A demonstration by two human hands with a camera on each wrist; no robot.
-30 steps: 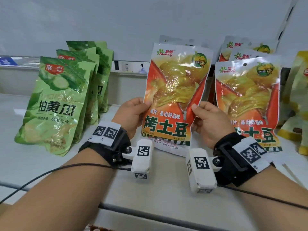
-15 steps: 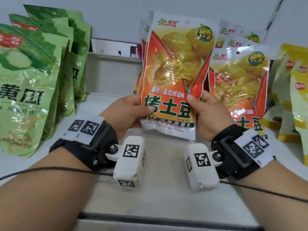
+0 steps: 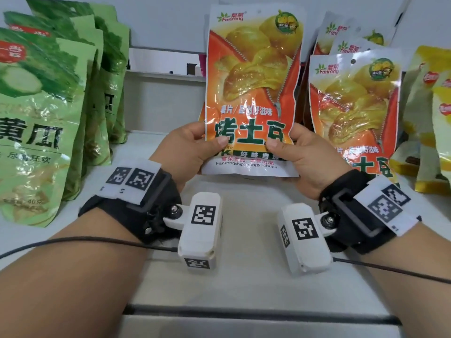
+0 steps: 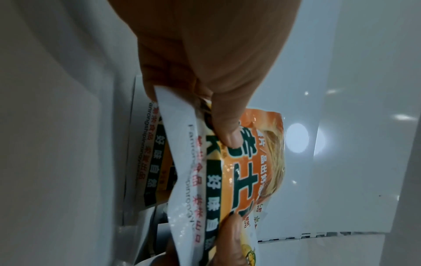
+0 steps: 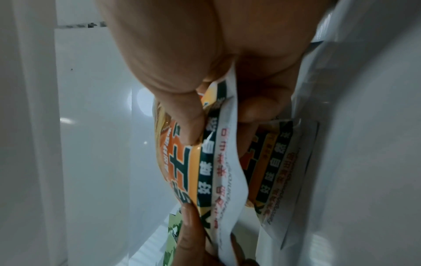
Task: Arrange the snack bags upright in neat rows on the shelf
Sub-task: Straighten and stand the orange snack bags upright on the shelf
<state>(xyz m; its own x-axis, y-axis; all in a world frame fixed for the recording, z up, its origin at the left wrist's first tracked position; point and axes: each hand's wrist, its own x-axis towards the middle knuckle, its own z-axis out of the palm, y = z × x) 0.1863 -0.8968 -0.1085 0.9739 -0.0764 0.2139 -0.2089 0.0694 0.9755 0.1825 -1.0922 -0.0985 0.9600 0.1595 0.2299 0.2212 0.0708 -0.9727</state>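
Observation:
I hold an orange potato-chip bag (image 3: pixel 252 76) upright in the middle of the white shelf (image 3: pixel 244 252), its bottom seam a little above the shelf surface. My left hand (image 3: pixel 192 147) pinches its lower left corner and my right hand (image 3: pixel 297 152) pinches its lower right corner, thumbs on the front. The left wrist view shows the same bag (image 4: pixel 230 171) under my left thumb; the right wrist view shows it (image 5: pixel 214 162) under my right thumb. A row of matching orange bags (image 3: pixel 353 106) stands just to the right.
Several green cucumber-chip bags (image 3: pixel 46 113) stand in a row at the left. Yellow snack bags (image 3: pixel 432 118) lean at the far right. A white back wall (image 3: pixel 170 18) closes the shelf behind. The shelf's dark front edge (image 3: pixel 244 313) runs below my wrists.
Both hands have carried the orange bag deeper into the shelf and shifted their grip lower on it. The view has moved closer to the shelf.

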